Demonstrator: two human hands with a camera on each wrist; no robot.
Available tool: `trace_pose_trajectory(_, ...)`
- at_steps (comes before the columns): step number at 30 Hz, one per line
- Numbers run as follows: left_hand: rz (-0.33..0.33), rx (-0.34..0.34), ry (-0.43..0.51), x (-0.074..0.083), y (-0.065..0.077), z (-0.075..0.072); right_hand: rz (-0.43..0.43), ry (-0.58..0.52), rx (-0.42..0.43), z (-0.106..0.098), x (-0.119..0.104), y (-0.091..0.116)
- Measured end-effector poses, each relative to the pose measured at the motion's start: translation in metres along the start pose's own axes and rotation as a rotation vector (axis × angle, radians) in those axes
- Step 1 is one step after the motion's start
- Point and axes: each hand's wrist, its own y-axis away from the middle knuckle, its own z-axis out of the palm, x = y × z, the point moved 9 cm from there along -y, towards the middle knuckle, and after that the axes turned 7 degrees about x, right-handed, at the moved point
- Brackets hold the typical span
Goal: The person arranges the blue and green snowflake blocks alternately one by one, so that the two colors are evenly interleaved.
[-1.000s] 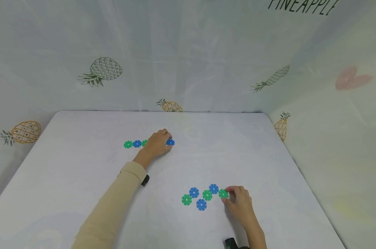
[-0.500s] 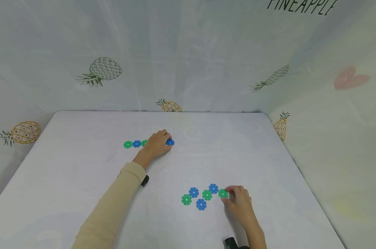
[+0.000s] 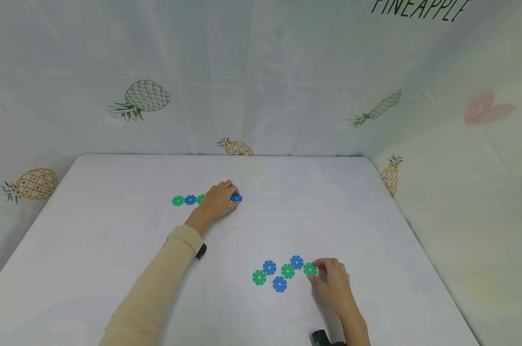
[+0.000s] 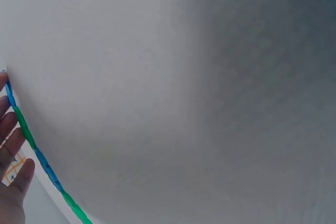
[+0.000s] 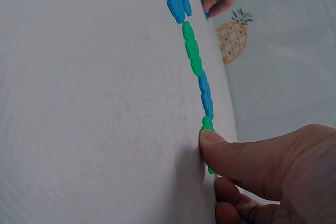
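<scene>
At the far side of the table, my left hand [image 3: 219,198] pinches a blue notched plastic disc [image 3: 236,197] between thumb and finger. That disc is at the right end of a row, where a green disc [image 3: 177,201] and a blue disc [image 3: 190,199] show left of the hand. The hand covers the row's middle. Nearer the front, my right hand [image 3: 332,281] pinches a green disc [image 3: 310,269] at its right edge, thumb below and finger above. In the right wrist view, the thumb [image 5: 215,145] covers part of this green disc.
Left of my right hand lie several loose discs, among them a blue disc [image 3: 297,262], a green disc [image 3: 287,271] and a lower blue disc [image 3: 280,284]. They lie flat on the white table [image 3: 114,269]. A pineapple-printed curtain [image 3: 261,72] hangs behind the table.
</scene>
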Motion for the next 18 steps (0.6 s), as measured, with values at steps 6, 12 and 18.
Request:
trace_pose_trajectory(6, 0.0, 0.004, 0.012, -0.0008, -0.0002, 0.0, 0.009, -0.003, -0.001, 0.0, -0.0011, 0.0003)
trace_pose_trajectory(12, -0.001, -0.009, 0.011, -0.0002, -0.0005, 0.001, 0.026, -0.019, 0.008, -0.0002, -0.0034, 0.0007)
trace_pose_trajectory(18, -0.004, -0.014, 0.016, 0.0007, -0.0001, -0.0013, 0.009, -0.028, -0.01, -0.0002, -0.005, -0.0007)
